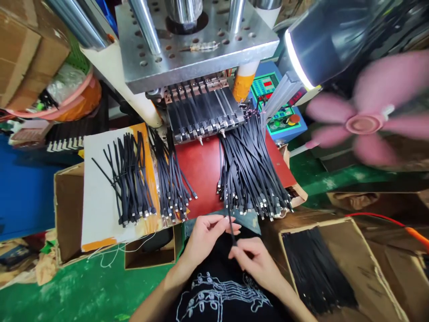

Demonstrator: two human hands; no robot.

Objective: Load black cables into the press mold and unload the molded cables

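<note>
- Head view: both hands are raised in front of the dark printed shirt (221,295), just short of the near edge of the red work surface (203,167).
- Left hand (203,237): thumb and index finger pinch a short black cable (232,230), the other fingers loosely bent.
- Right hand (256,261): thumb and fingertips are pressed together on the cable's lower end – the exact contact is partly hidden by the fingers.
- That cable runs between the two hands, its upper part overlapping in view the near edge of a large cable pile (251,165) with metal-tipped connectors.
- Left of the pile, one cable bunch (172,179) lies beside a white board (95,197); another bunch (129,179) rests on it.
- Behind, cables lie side by side across a mould block (204,112) – beneath a thick steel press plate (201,62).
- At right, a cardboard box (358,250) holds more black cables.
</note>
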